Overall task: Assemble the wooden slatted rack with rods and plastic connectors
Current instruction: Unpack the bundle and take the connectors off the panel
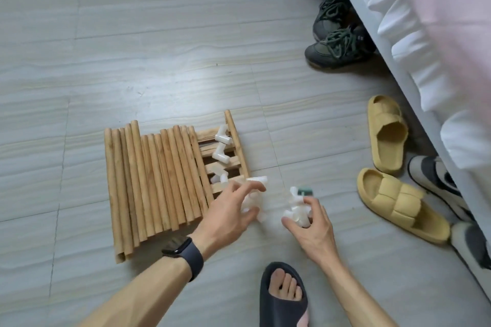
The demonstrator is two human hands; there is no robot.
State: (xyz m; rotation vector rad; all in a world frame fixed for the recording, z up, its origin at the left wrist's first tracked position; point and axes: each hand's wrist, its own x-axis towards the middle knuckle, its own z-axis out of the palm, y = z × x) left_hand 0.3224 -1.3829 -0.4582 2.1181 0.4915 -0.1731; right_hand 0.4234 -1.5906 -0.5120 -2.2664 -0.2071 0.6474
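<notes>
From the head camera, a bundle of wooden rods lies side by side on the grey floor, resting on a slatted wooden panel whose right part shows. Several white plastic connectors lie scattered on those bare slats. Just right of the panel, the left hand, with a dark watch on its wrist, curls its fingers round a blurred clump of connectors. Beside it, the right hand grips another clump, with a small green piece just above. A foot in a black slide is below, and yellow slippers and dark sneakers sit by the bed.
</notes>
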